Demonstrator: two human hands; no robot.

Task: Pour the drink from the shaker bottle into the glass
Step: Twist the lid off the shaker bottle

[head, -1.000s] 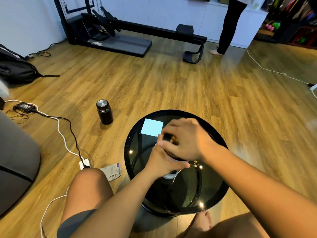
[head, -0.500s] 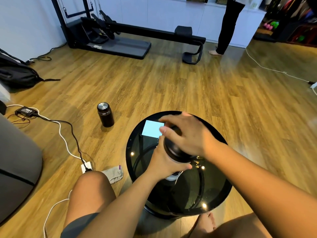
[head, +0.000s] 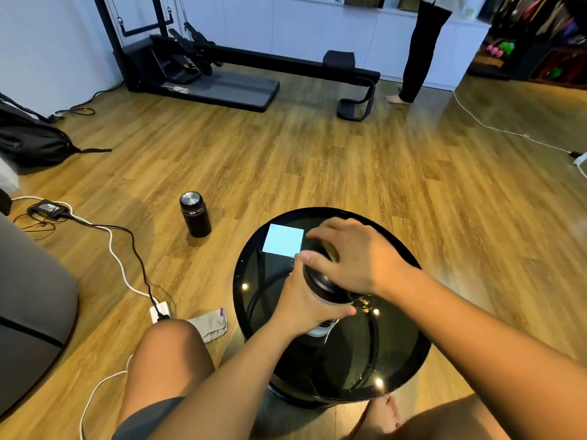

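Shaker bottle (head: 320,289) upright over the middle of the round black glass counter (head: 409,369); can't tell if its base touches the glass. My left hand (head: 305,309) is wrapped around the body, fingers (head: 344,311) clamped on it just under the dark lid (head: 317,281). My right hand (head: 355,255) sits on top, fingers curled tight over the lid, thumb on the near-left edge. Lid on. White bottom of the bottle shows below my left hand.

Glass: a clear glint just right of the bottle, under my right wrist, too hidden to confirm.

On the counter: pale blue square card (head: 282,239) at the far-left edge, just beyond the bottle, partly behind my right fingers. My right forearm crosses the counter's right half.

Floor: black flask (head: 195,214) with metal cap, upright, well left of the counter. Folded grey cloth (head: 209,323) near the counter's left rim, beside my knee. White power strip (head: 158,312) with black and white cables running left. Backpack (head: 31,138) far left. Black exercise machine (head: 222,71) along the back wall. Another person's legs (head: 419,52) stand far right-back.
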